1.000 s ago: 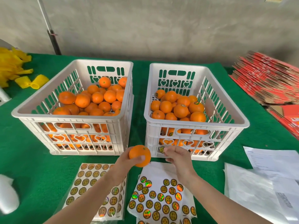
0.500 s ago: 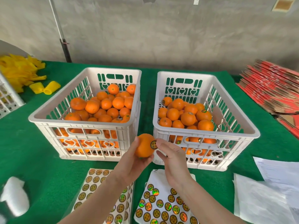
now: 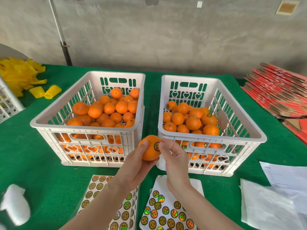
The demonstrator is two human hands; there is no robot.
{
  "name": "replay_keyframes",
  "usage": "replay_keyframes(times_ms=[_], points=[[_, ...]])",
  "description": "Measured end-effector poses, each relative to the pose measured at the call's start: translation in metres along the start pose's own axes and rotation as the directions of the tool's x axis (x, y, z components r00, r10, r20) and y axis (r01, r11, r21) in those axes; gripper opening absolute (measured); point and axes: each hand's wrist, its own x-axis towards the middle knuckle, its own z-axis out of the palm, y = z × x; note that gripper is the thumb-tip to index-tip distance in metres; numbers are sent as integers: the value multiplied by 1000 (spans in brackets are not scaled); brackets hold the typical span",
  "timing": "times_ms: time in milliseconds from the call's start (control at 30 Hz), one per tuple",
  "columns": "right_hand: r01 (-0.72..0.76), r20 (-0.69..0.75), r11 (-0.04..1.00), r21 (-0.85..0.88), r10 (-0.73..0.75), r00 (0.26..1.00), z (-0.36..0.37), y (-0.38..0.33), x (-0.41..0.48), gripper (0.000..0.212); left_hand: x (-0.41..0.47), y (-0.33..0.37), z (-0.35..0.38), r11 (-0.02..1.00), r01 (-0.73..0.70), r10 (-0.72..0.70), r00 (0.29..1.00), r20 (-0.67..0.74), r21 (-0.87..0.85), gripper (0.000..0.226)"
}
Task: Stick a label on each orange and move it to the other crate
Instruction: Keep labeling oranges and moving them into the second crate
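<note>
the green table spreads under both our hands. beyond our left hand stands a white crate of plain oranges; beyond our right hand, a second crate of labelled oranges. two sticker sheets lie beneath our wrists. our left hand cups one orange from below, thumb on top. our right hand grips nothing; its loosely bent fingertips touch that orange at its round label.

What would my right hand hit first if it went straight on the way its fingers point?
The orange in your left hand, right at its label; fingertips of the right hand look almost on it, though depth is unclear.
</note>
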Motion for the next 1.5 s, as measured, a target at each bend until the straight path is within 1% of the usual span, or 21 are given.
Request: replay_keyframes(times_ms=[200, 367, 500, 567, 633, 700, 767, 867, 900, 967, 1033, 1067, 1167, 1267, 1300, 1333, 1367, 1400, 1433, 1467, 1500], points=[[131, -5, 989, -72, -132, 991, -1, 3, -4, 4, -1, 0, 2, 998, -50, 49, 998, 29, 27, 59], [73, 56, 996, -45, -71, 996, -8, -1, -3, 37, 0, 8, -1, 992, -99, 94, 993, 72, 80, 52], [291, 258, 934, -209, -235, 937, -17, -19, 2, 45, -1, 21, 9, 962, -141, 127, 989, 75, 234, 51], [424, 422, 849, -315, -274, 864, -19, -34, 11, 53, 0, 29, 20, 923, -172, 155, 985, 77, 345, 57], [539, 505, 724, -430, -303, 808, -19, -47, 26, 66, 5, 40, 37, 843, -205, 192, 978, 79, 497, 64], [591, 468, 636, -496, -378, 799, -18, -57, 47, 69, 20, 52, 56, 735, -234, 218, 970, 104, 637, 70], [540, 353, 615, -574, -409, 841, -20, -67, 78, 69, 43, 62, 71, 634, -250, 233, 964, 127, 732, 66], [317, 191, 559, -766, -274, 943, -35, -76, 145, 76, 71, 70, 76, 368, -282, 269, 945, 189, 886, 29], [241, 183, 493, -836, -165, 969, -42, -73, 165, 78, 75, 70, 74, 265, -286, 255, 942, 219, 921, 20], [159, 192, 241, -957, 123, 974, -54, -59, 196, 82, 83, 67, 64, 140, -300, 233, 936, 264, 944, 24], [159, 150, 3, -987, 347, 926, -63, -36, 214, 88, 84, 65, 56, 182, -329, 236, 930, 283, 927, 29], [181, 138, -73, -981, 398, 907, -65, -27, 219, 89, 84, 64, 53, 197, -346, 243, 924, 297, 917, 29], [276, 182, -149, -950, 453, 873, -66, -17, 224, 80, 80, 61, 53, 177, -363, 238, 918, 318, 915, 33], [237, 101, -243, -940, 466, 879, -61, -16, 226, 70, 75, 63, 51, 166, -364, 205, 922, 329, 916, 39], [212, 98, -252, -944, 401, 911, -55, -21, 225, 62, 73, 66, 49, 158, -368, 194, 921, 337, 916, 41], [195, 139, -194, -962, 267, 954, -46, -26, 224, 52, 72, 71, 46, 146, -374, 197, 918, 344, 916, 41], [202, 197, -66, -977, 72, 978, -34, -32, 220, 43, 70, 78, 41, 138, -379, 218, 913, 345, 915, 40], [254, 240, 95, -962, -142, 960, -19, -37, 212, 37, 70, 89, 34, 134, -376, 259, 906, 334, 917, 37], [360, 277, 228, -905, -328, 903, 0, -42, 202, 33, 71, 102, 24, 120, -366, 314, 896, 314, 923, 34], [480, 325, 297, -825, -447, 834, 21, -46, 189, 27, 73, 119, 11, 100, -345, 376, 882, 285, 933, 31], [582, 396, 308, -753, -494, 774, 43, -48, 176, 22, 75, 136, -4, 83, -308, 431, 869, 244, 948, 30]])
